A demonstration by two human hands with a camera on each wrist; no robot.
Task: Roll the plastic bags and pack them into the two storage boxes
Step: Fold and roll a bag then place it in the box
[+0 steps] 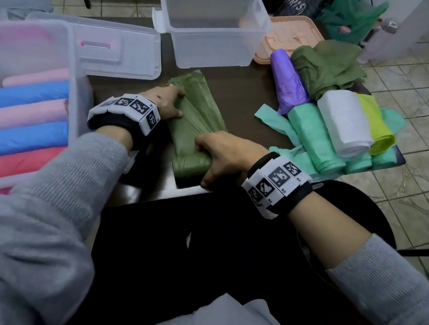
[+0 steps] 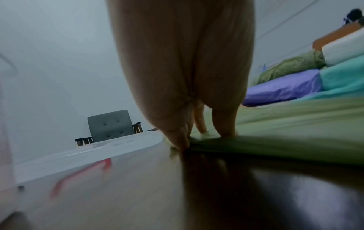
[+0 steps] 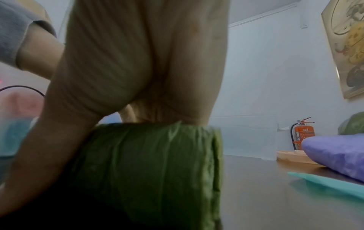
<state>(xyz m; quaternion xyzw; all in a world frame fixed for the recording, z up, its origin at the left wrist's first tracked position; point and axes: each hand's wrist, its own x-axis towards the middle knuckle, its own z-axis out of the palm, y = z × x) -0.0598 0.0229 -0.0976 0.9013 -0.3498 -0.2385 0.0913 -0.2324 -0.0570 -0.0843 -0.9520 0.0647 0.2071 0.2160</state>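
Head cam first: my right hand point(image 1: 223, 155) has its grip wrapped around the rolled-up end of the olive green bag point(image 1: 196, 113), fingers over the top of the roll and thumb down at the near edge of the counter point(image 1: 247, 89). Right wrist cam backs that up, the roll fills the bottom of the shot with my fingers point(image 3: 128, 112) curled over it. My left hand point(image 1: 167, 101) is further up the same bag, fingers point(image 2: 224, 124) pretty much straight and pressing the flat, unrolled part down on the dark counter, so that grip isn't clamped on anything, just pinning. The bag lies in the middle of the counter, rolled at my end and flat toward the far end.

Left of it is the big clear storage box point(image 1: 75, 79), already packed with rolls lying side by side: pink, blue, pink, blue, red. Its clear lid point(image 1: 122, 54) lies flat just beyond, near the left hand. Straight past the far end of the bag sits the smaller clear storage box point(image 1: 217, 23), nothing visible inside, with a peach lid point(image 1: 294, 34) lying on its right.

To the right there's the pile of other bags: a purple roll point(image 1: 288, 81), a crumpled olive bag point(image 1: 328, 65), a white roll point(image 1: 344, 120), mint green rolls point(image 1: 314, 138) with one loose end trailing toward me, and a yellow-green roll point(image 1: 377, 121) tucked beside the white one.

On the floor past the counter there are dark bags and a green plastic bag point(image 1: 351, 5).
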